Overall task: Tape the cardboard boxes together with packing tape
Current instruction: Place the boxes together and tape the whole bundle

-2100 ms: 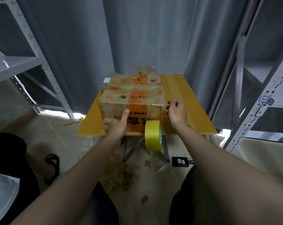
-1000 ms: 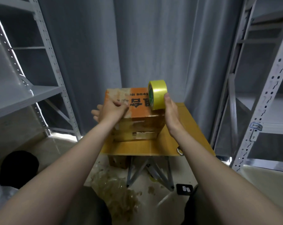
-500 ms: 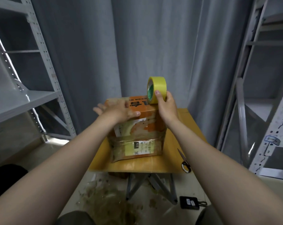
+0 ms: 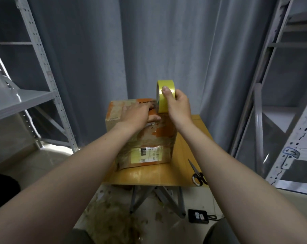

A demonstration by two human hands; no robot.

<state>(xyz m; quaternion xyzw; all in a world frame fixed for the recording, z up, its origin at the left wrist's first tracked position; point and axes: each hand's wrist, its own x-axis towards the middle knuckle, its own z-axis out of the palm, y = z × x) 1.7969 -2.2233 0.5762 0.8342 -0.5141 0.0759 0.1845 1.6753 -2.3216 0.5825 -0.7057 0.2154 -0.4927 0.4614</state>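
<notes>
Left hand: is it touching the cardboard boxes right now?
Touching. The head view shows the left hand lying flat on top of the cardboard boxes, with its fingers pressed against the top face and no gap visible.

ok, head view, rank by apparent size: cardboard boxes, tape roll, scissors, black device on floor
1. cardboard boxes
2. tape roll and scissors look alike; scissors partly hidden by the right forearm, unranked
3. black device, but farther away
</notes>
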